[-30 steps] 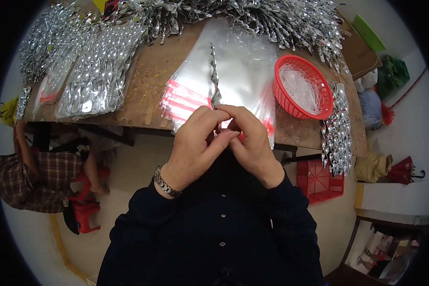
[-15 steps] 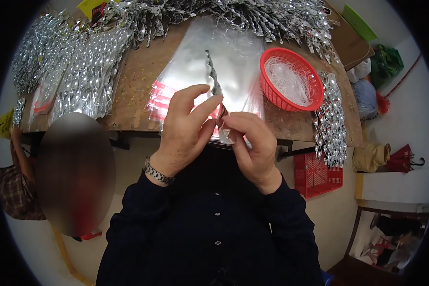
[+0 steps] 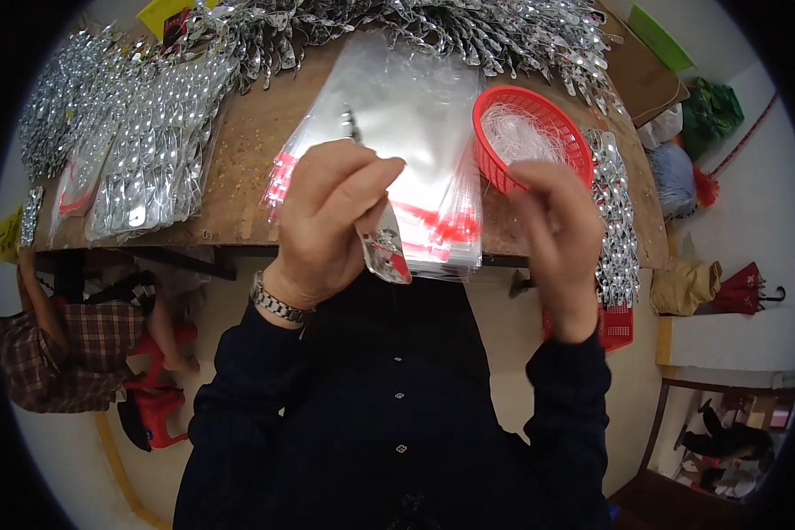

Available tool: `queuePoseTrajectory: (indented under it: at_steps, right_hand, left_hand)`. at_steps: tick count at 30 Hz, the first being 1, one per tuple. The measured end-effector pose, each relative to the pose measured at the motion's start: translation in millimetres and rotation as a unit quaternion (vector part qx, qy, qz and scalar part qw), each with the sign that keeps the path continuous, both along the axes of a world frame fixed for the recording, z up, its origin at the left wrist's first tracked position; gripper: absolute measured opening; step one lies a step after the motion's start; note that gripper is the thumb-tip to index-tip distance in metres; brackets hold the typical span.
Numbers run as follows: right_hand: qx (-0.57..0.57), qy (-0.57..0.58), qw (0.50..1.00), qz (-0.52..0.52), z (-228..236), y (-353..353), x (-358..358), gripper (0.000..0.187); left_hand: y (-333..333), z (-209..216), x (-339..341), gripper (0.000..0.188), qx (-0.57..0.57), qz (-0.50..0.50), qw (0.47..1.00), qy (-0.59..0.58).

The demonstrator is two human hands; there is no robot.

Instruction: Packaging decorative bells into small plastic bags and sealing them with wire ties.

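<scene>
My left hand (image 3: 320,225), with a metal watch (image 3: 278,302) at its wrist, is closed around a twisted silver foil strip (image 3: 385,247). The strip's flat lower end hangs out below the fingers, and its dark tip shows above them. Blurred by motion, my right hand (image 3: 564,252) is at the near side of a red plastic basket (image 3: 491,163). White, hair-thin threads (image 3: 526,132) lie in that basket. Whether the right fingers hold anything is too smeared to see. Under and beyond my left hand lies a stack of clear plastic bags (image 3: 406,106) with red-marked ends.
Silver twisted strips (image 3: 155,146) lie in bundles at the left, with a large heap (image 3: 468,31) along the back. More strips (image 3: 617,230) overhang the table's right edge. A red crate (image 3: 617,327) stands below. At the left a person in a plaid shirt (image 3: 97,340) sits nearby.
My right hand has come off the strip and moved right to the basket. My left hand keeps the strip, now tilted, and has shifted slightly left and down.
</scene>
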State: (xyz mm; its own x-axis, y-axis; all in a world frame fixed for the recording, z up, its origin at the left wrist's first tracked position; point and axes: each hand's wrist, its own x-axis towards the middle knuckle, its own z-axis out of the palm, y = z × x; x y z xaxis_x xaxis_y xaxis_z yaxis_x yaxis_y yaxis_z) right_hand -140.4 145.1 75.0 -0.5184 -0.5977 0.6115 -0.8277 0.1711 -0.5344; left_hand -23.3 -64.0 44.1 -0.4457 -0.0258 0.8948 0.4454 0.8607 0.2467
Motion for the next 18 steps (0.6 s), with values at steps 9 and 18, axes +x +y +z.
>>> queuePoseTrajectory:
  at_steps: [9,18]
  right_hand:
    - [0.142,0.029,0.988,-0.043,-5.8,-1.3,-92.5,0.023]
    - [0.229,0.11,0.967,-0.032,-39.2,-22.2,-127.1,0.019]
  left_hand:
    - [0.9,40.8,3.5,0.033,0.001,0.052,0.998,-0.019]
    - [19.5,51.7,10.4,0.02,0.088,-0.001,0.981,-0.174]
